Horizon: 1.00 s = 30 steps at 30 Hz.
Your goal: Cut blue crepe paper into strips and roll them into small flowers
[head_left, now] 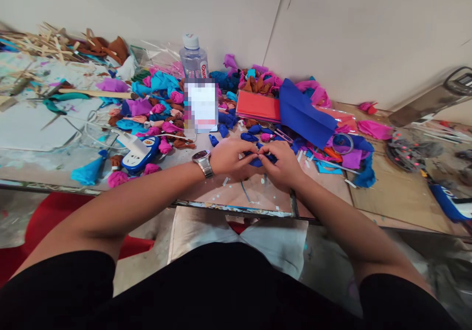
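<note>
My left hand (231,156), with a metal watch (203,164) at its wrist, and my right hand (282,165) meet over the near part of the table. Fingertips of both pinch a small dark blue crumpled piece (255,162) of thin cloth or paper; my fingers partly cover it. Just beyond them lie small blue twisted bundles (250,136) of similar material. A stack of red sheets (258,105) and a large blue sheet (306,113) are behind my hands. A propped phone-like screen (201,105), its picture blurred out, stands behind my left hand.
Many coloured bundles (138,106) crowd the table's left and back. A blue power strip (141,154) with a white plug, a water bottle (193,59), green-handled pliers (55,106) and wooden sticks (51,45) are leftward. A tape roll (342,143) and cardboard (398,187) are rightward.
</note>
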{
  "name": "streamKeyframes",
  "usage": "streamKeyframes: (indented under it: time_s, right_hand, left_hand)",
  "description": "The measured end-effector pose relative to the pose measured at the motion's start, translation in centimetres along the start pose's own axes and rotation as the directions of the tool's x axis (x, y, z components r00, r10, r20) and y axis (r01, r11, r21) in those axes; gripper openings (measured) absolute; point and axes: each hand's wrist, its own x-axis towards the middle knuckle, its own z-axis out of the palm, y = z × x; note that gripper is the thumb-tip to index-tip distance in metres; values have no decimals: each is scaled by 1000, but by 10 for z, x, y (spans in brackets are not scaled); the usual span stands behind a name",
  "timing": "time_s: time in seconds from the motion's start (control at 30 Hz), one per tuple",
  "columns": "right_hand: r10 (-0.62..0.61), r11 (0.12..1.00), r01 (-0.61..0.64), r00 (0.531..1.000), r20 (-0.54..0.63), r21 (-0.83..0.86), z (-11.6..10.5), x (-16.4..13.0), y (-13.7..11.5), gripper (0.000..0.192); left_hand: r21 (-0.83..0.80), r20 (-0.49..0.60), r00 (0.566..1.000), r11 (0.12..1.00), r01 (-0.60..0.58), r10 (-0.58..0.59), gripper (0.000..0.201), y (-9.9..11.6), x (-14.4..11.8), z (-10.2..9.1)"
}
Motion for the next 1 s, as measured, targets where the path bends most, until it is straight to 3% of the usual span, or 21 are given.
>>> streamKeyframes:
  time_s: [0.27, 0.7, 1.0]
  right_hand:
    - [24, 1000, -24, 999, 34, 4, 2, 0, -2, 4]
    - [-43, 999, 44, 997, -68, 2, -1, 0, -2, 3]
    - [20, 1000, -20, 998, -60, 11, -3, 1, -5, 4]
  left_hand:
    - [-22, -1, 1000, 1000, -19, 19, 29, 3, -1, 1]
    - [-103, 23, 998, 993, 59, -57, 27, 3, 1, 0]
    - [-123, 58, 995, 989, 82, -75, 29, 5, 2, -3]
